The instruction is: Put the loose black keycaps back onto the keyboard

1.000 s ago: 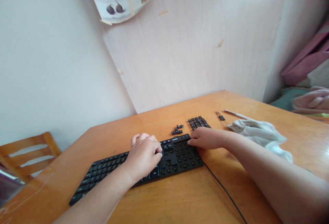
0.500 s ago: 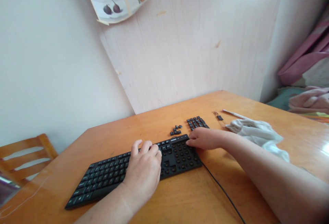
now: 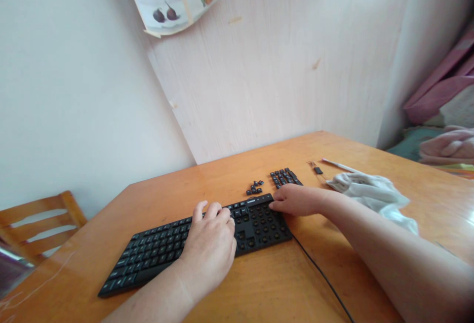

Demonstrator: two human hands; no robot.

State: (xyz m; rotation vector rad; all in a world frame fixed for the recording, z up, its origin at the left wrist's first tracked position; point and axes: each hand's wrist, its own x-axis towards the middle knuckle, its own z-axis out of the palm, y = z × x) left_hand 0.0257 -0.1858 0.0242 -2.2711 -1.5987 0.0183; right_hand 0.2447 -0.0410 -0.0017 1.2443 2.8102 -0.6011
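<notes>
A black keyboard (image 3: 159, 246) lies at a slant on the wooden table. Its number pad and arrow section at the right have bare sockets where keycaps are off. My left hand (image 3: 211, 236) rests palm down across the middle of the keyboard, fingers apart and slightly bent over the keys. At the far right corner, my right hand (image 3: 296, 199) has thumb and fingers closed around the keyboard's edge; whether a small piece is between them is hidden. Just behind stand a block of keycaps in rows (image 3: 284, 177) and a small loose heap of keycaps (image 3: 255, 188).
A crumpled pale cloth (image 3: 370, 194) lies right of my right hand. Near it are a thin white stick (image 3: 338, 165) and a small black tool with metal wires (image 3: 317, 170). A cable (image 3: 322, 271) runs toward me. A wooden chair (image 3: 40, 219) stands left; a wall borders the table's far side.
</notes>
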